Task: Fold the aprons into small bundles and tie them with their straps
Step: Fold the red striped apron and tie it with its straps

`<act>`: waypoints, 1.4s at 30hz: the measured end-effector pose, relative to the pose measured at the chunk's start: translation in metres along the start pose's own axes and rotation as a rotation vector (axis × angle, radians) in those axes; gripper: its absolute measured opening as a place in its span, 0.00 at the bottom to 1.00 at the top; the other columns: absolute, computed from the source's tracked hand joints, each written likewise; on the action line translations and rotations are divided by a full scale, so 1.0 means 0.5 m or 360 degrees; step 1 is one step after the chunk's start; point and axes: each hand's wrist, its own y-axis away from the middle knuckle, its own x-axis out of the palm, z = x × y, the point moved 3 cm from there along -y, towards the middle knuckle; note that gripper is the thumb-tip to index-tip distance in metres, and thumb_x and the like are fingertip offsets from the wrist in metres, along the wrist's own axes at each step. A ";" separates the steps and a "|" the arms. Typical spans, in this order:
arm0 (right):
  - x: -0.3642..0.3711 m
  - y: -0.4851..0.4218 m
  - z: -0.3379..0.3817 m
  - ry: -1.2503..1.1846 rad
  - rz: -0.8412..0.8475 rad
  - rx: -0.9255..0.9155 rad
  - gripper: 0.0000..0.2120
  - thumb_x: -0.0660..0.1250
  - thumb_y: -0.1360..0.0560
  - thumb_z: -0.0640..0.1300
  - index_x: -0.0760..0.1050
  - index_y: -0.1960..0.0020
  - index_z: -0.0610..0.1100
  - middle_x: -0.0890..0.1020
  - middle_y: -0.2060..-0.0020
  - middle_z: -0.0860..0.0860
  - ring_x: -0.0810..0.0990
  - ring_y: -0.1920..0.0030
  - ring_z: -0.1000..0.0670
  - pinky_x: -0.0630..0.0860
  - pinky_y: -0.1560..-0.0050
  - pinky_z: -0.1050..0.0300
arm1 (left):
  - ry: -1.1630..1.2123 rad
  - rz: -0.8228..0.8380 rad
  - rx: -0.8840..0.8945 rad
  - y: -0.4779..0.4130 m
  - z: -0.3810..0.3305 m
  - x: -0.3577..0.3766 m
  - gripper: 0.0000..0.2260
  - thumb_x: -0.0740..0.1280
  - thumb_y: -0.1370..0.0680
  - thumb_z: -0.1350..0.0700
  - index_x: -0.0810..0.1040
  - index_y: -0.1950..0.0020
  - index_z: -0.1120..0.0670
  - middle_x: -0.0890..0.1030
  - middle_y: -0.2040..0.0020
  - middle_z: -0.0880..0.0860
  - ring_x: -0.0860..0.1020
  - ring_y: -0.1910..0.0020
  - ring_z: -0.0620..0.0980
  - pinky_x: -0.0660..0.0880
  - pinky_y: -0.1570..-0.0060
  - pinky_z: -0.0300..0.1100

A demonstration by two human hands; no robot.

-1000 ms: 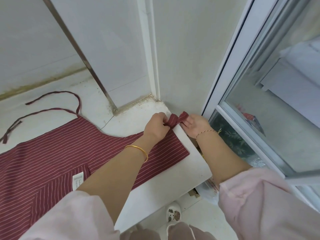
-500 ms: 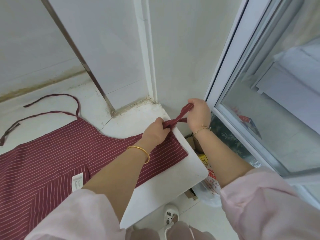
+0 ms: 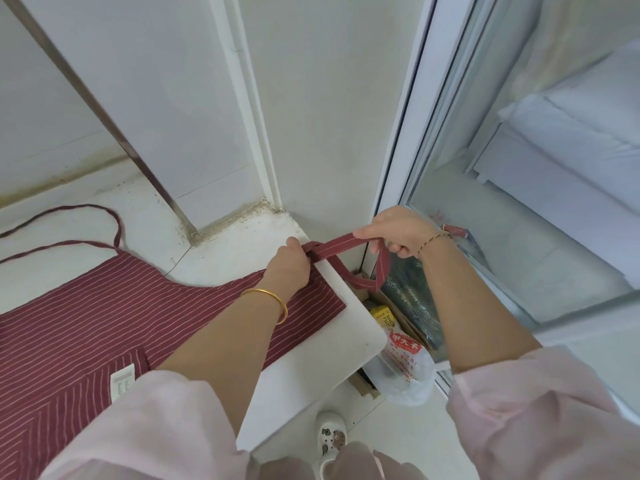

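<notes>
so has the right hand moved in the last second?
Yes: the right hand has moved right, off the counter edge towards the window frame, pulling the strap out.

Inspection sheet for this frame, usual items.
Surface: white countertop, grimy along the wall joint.
Job's things: dark red pinstriped fabric apron spread flat, not yet folded; wide striped strap pulled out past the counter corner; thin dark red strap looped on the counter.
Clutter: clear plastic bag with red print and yellow carton below the counter edge.
Hands: left hand pinches the wide strap at the apron corner; right hand grips it, slack hanging below.
Cables: nothing seen.
Surroundings: white wall; glass sliding door at right.
</notes>
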 end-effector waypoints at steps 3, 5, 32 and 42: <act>-0.029 0.017 0.013 0.0448 -0.0115 -0.0033 0.17 0.68 0.26 0.53 0.72 0.62 0.39 0.71 0.73 0.48 0.62 0.77 0.53 0.61 0.78 0.63 | -0.0029 0.0010 -0.0007 0.000 -0.006 0.002 0.10 0.57 0.19 0.57 0.64 0.40 0.61 0.75 0.45 0.61 0.76 0.48 0.60 0.70 0.55 0.47; -0.046 0.035 0.026 0.0881 -0.0143 -0.0073 0.20 0.65 0.25 0.56 0.71 0.61 0.39 0.68 0.73 0.48 0.64 0.74 0.52 0.63 0.73 0.62 | -0.0030 0.0010 -0.0015 0.002 -0.008 0.005 0.10 0.57 0.19 0.58 0.63 0.40 0.61 0.75 0.45 0.62 0.76 0.47 0.61 0.69 0.56 0.47; 0.011 -0.002 -0.049 -0.0005 -0.0965 -0.0175 0.23 0.67 0.26 0.34 0.66 0.33 0.38 0.70 0.38 0.42 0.74 0.48 0.48 0.68 0.51 0.63 | 0.1461 0.0229 0.0334 0.046 -0.154 -0.127 0.13 0.67 0.23 0.60 0.75 0.39 0.57 0.84 0.56 0.53 0.76 0.65 0.46 0.72 0.62 0.35; 0.174 0.025 0.008 -0.0149 -0.0690 -0.0586 0.14 0.60 0.21 0.50 0.75 0.55 0.40 0.78 0.60 0.44 0.78 0.60 0.48 0.77 0.58 0.51 | 0.1676 0.0282 0.0657 0.070 -0.214 -0.210 0.10 0.62 0.21 0.65 0.76 0.42 0.56 0.82 0.55 0.53 0.75 0.63 0.45 0.71 0.63 0.34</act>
